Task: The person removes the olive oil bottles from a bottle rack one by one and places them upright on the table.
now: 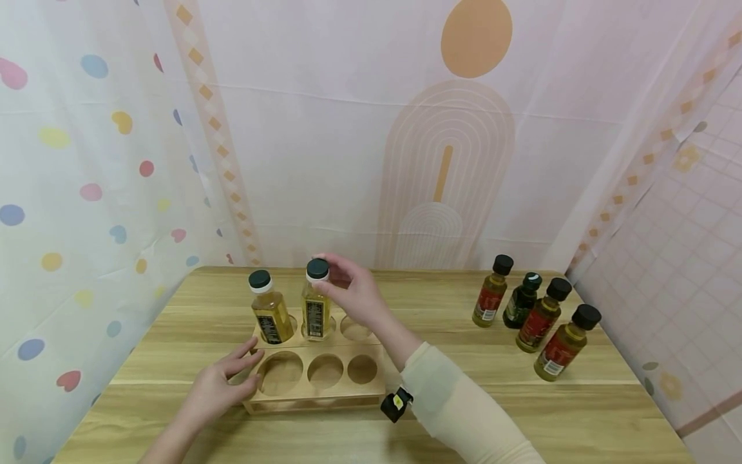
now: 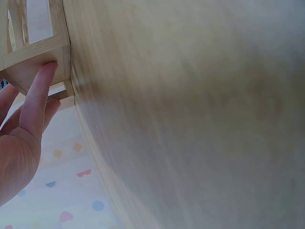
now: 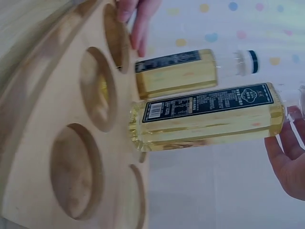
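A stepped wooden rack [image 1: 301, 385] with round holes stands on the table. My right hand [image 1: 358, 293] holds a square oil bottle [image 1: 315, 312], with yellow oil and a dark cap, near its neck. In the right wrist view this bottle [image 3: 214, 114] has its base at the middle hole of the back step. A matching oil bottle [image 1: 272, 316] stands, leaning slightly, in the hole to its left. My left hand [image 1: 217, 386] rests its fingertips against the rack's left end. In the left wrist view, one fairly straight finger [image 2: 37, 102] touches the wooden end face.
On the right side of the table stand several black-capped bottles: a red-labelled one [image 1: 489, 299], a small dark green one [image 1: 522, 303], and two more red-labelled ones, the nearest bottle [image 1: 559, 351] being closest to the front. A patterned curtain [image 1: 324, 161] hangs behind the table [image 1: 452, 380].
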{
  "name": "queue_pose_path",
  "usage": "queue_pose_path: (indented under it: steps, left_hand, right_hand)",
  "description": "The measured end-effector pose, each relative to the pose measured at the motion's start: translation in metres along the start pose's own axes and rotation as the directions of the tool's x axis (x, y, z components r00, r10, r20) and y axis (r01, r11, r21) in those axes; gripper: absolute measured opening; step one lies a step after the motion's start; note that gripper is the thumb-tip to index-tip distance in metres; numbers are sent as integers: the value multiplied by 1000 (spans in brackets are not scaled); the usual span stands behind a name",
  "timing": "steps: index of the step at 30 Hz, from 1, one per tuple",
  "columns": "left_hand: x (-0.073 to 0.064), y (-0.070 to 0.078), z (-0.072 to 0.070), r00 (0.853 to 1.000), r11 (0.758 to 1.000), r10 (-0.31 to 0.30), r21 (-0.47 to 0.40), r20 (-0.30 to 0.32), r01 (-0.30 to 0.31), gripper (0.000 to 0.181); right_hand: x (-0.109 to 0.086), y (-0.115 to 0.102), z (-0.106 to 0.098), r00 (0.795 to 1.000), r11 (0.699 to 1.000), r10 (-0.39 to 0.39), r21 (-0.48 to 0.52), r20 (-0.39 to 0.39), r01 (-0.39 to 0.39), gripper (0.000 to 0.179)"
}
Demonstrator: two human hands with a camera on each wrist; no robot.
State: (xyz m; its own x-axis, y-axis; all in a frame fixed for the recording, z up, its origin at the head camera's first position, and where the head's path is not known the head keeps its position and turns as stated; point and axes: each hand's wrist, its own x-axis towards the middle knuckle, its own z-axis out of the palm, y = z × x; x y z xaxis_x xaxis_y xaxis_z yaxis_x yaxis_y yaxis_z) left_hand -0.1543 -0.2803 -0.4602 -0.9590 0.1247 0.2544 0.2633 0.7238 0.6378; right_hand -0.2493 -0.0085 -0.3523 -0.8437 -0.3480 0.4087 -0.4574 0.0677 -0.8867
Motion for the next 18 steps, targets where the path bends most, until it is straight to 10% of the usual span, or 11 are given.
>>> queue_pose_path:
  steps: [18]
  left_hand:
    - [-1,1,0,1000,1000,-10,-6,10,10,42]
  right_hand:
    - [-15,-13,-52,998,998,-61,-5,-11,61,42]
